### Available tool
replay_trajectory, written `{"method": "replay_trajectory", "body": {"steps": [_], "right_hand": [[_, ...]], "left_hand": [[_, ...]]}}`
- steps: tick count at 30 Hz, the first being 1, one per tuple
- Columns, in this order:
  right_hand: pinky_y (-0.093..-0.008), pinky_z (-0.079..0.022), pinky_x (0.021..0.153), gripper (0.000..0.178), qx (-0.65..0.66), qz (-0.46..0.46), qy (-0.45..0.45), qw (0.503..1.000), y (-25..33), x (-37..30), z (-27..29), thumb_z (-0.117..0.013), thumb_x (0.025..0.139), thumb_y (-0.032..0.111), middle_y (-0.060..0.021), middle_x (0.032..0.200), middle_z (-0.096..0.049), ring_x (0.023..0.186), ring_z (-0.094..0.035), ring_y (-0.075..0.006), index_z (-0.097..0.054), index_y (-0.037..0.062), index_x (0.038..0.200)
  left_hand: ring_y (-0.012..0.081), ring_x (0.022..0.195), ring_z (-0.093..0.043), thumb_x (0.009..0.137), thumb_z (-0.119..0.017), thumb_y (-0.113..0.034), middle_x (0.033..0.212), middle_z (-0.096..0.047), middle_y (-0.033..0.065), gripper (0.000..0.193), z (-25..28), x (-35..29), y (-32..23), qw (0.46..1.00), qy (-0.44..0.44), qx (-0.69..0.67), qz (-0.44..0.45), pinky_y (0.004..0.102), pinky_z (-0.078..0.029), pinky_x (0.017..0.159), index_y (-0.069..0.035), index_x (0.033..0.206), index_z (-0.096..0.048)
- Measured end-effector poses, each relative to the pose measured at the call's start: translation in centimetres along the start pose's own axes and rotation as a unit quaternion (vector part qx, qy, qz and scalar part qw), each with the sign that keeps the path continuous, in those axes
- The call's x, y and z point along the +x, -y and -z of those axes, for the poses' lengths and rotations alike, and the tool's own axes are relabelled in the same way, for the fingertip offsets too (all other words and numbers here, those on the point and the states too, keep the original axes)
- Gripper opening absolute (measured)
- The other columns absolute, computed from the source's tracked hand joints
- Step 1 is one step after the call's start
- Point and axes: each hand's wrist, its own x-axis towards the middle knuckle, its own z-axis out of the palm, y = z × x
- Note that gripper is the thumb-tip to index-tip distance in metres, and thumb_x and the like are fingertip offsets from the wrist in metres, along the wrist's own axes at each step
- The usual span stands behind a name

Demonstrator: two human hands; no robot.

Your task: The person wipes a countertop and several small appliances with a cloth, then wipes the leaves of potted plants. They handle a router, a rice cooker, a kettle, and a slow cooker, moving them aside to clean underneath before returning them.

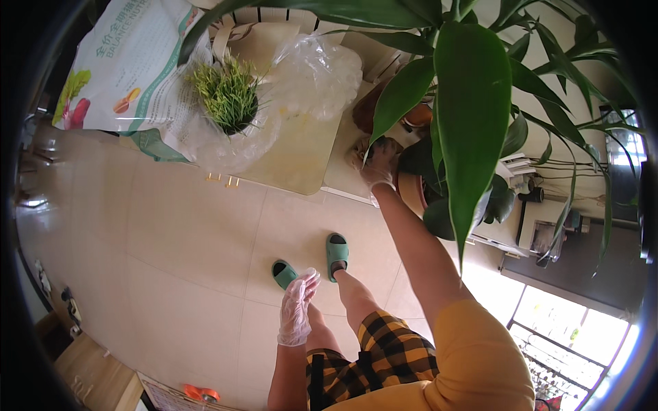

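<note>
My right hand (382, 166), in a clear plastic glove, reaches to the counter beside the potted plants. Its fingers are bent over something crumpled and tan-brown (358, 153), perhaps a cloth; leaves and the hand partly hide it. Close to that wrist stands a reddish-brown pot (411, 192) under dark green leaves. A large broad leaf (473, 103) hangs in front of the pots. My left hand (297, 312), also gloved, is held low over the floor, away from the counter. Its fingers are loosely extended, with nothing visible in them.
A glass-like board (296, 161) covers the counter's left part. On it are a pot of grass (229, 96), crumpled clear plastic (319, 75) and a large white-green bag (123, 75). Green slippers (336, 250) are on my feet. Orange scissors-like handles (201, 393) lie at lower left.
</note>
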Motion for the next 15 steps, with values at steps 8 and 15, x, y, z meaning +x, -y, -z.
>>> {"method": "replay_trajectory", "body": {"steps": [8, 15], "right_hand": [[-0.0371, -0.039, 0.110, 0.058, 0.535, -0.194, -0.001, 0.822, 8.2, 10.0, 13.1, -0.071, 0.091, 0.020, -0.0188, 0.141, -0.052, 0.131, -0.050, -0.0287, -0.046, 0.0014, 0.140], [-0.0377, -0.043, 0.104, 0.055, 0.588, -0.137, 0.042, 0.796, 5.5, 14.6, 10.2, -0.074, 0.089, 0.019, -0.0173, 0.137, -0.056, 0.124, -0.054, -0.0277, -0.050, 0.0021, 0.136]], "left_hand": [[0.0214, 0.127, -0.057, 0.105, -0.054, -0.041, 0.136, -0.062, 0.0090, 0.048, 2.3, -0.9, -2.0, 0.998, 0.014, 0.063, 0.015, 0.0347, -0.040, 0.108, -0.004, 0.136, -0.057], [0.0217, 0.127, -0.058, 0.104, -0.055, -0.038, 0.135, -0.063, 0.0098, 0.047, 2.0, -0.7, -2.4, 0.998, 0.001, 0.062, -0.011, 0.0342, -0.041, 0.107, -0.003, 0.135, -0.058]]}}
